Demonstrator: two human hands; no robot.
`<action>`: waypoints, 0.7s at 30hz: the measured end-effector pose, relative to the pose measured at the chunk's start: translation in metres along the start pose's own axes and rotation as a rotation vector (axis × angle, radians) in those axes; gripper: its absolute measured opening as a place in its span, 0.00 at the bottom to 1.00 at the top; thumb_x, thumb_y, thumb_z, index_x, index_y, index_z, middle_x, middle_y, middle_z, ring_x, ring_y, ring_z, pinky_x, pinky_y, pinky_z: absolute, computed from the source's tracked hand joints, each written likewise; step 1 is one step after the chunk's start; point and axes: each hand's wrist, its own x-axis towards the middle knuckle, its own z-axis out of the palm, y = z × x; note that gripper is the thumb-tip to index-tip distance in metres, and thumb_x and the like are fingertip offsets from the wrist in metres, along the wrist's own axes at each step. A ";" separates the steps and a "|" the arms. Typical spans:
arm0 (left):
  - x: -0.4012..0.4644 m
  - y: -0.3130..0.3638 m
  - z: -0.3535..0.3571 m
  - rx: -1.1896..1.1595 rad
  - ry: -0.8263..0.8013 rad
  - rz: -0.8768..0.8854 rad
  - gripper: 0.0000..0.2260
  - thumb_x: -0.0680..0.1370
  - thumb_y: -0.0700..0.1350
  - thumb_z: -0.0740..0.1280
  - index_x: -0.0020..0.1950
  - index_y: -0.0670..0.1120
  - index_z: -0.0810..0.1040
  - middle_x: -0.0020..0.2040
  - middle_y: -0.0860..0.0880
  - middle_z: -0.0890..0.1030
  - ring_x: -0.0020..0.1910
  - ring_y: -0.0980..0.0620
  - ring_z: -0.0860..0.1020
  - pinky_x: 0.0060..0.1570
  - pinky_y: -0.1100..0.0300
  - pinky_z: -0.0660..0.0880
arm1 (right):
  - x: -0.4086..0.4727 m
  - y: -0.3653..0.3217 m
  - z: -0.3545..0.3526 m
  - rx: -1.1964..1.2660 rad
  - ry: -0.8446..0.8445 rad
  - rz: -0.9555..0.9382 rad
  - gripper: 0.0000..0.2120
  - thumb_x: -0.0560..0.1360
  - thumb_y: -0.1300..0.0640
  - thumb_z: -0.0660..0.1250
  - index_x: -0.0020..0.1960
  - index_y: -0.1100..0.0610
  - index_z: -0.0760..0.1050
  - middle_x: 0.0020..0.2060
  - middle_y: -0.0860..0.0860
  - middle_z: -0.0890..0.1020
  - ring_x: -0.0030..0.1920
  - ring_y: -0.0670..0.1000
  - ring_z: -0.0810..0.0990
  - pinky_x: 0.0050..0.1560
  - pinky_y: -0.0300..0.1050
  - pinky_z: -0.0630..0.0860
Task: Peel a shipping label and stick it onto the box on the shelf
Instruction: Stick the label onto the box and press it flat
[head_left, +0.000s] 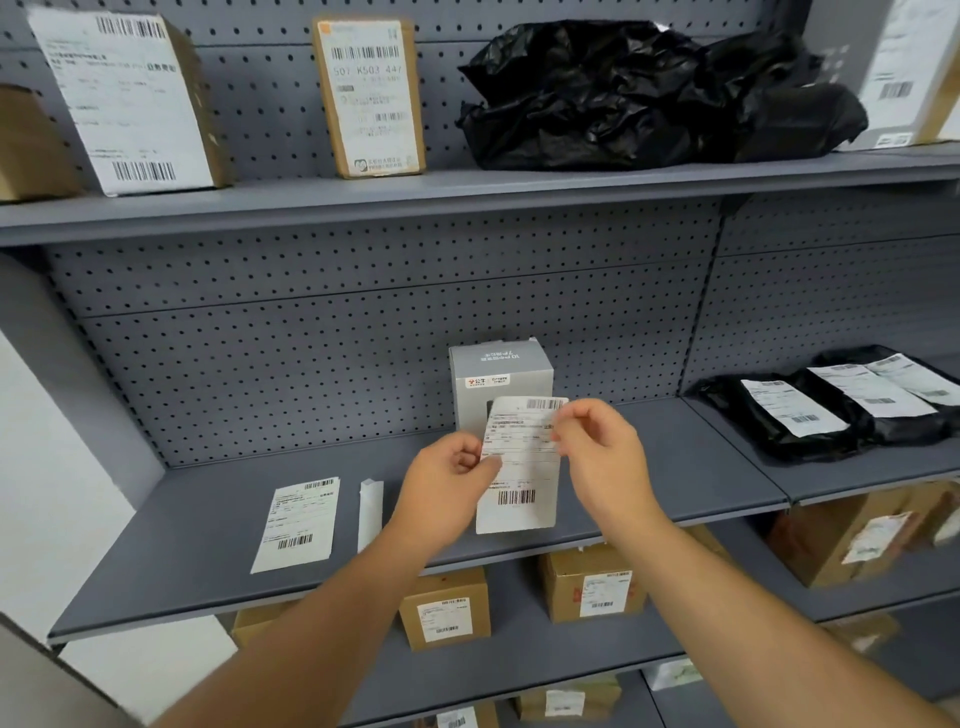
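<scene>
A white shipping label (519, 467) with barcodes is held upright in the air above the middle shelf (208, 571). My left hand (447, 483) pinches its left edge. My right hand (597, 447) pinches its upper right edge near the corner. Right behind the label a small grey box (498, 379) stands upright on the shelf, partly hidden by the label. A second label sheet (296, 525) lies flat on the shelf to the left, with a narrow white strip (370, 514) beside it.
Black bagged parcels with labels (831, 410) lie on the shelf to the right. The top shelf carries labelled cardboard boxes (369, 98) and a crumpled black bag (649, 98). Brown labelled boxes (447, 608) stand on the lower shelves. Pegboard backs the shelving.
</scene>
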 end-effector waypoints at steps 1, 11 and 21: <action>0.000 0.001 -0.001 -0.054 0.002 -0.022 0.03 0.80 0.43 0.73 0.47 0.45 0.84 0.44 0.50 0.88 0.41 0.56 0.85 0.41 0.66 0.79 | 0.001 0.002 -0.004 -0.028 0.010 0.006 0.04 0.81 0.59 0.68 0.50 0.52 0.81 0.42 0.48 0.84 0.43 0.47 0.81 0.45 0.41 0.75; -0.007 0.012 0.007 -0.231 0.002 -0.091 0.02 0.82 0.40 0.71 0.50 0.42 0.83 0.48 0.51 0.91 0.37 0.65 0.84 0.35 0.74 0.74 | 0.018 0.022 -0.029 -0.128 -0.183 0.106 0.05 0.81 0.58 0.71 0.49 0.52 0.86 0.43 0.45 0.89 0.45 0.43 0.87 0.46 0.38 0.78; -0.009 0.014 0.019 -0.156 0.120 -0.108 0.04 0.82 0.45 0.71 0.54 0.48 0.85 0.50 0.51 0.88 0.38 0.66 0.82 0.43 0.67 0.75 | 0.038 0.029 -0.057 -0.192 -0.295 0.066 0.06 0.82 0.56 0.71 0.48 0.53 0.86 0.43 0.44 0.90 0.44 0.44 0.87 0.44 0.35 0.76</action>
